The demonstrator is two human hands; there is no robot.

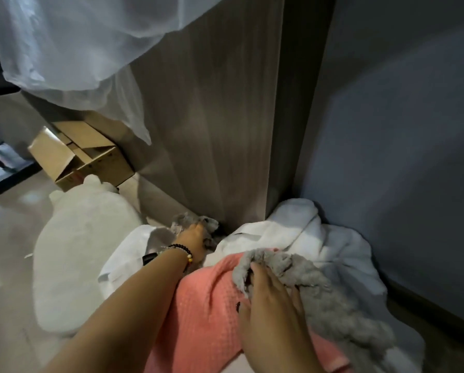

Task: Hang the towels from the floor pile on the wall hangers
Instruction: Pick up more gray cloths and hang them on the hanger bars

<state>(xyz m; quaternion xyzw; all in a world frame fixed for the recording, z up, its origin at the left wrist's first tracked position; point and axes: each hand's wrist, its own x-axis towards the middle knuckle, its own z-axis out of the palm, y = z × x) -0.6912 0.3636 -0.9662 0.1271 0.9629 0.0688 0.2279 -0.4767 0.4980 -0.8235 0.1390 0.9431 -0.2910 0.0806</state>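
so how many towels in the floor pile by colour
fluffy grey towel: 1, held at two ends by the left hand and right hand
pink waffle-weave towel: 1
white terry towels: 2, as far as the folds show
total: 4

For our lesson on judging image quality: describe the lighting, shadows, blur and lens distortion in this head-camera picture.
Head view: dim indoor light, brightest on the pale floor at left; the grey wall sits in deep shadow; the wide lens bends the wooden panel edges; everything is soft, with the left hand and right hand slightly blurred over the towels.
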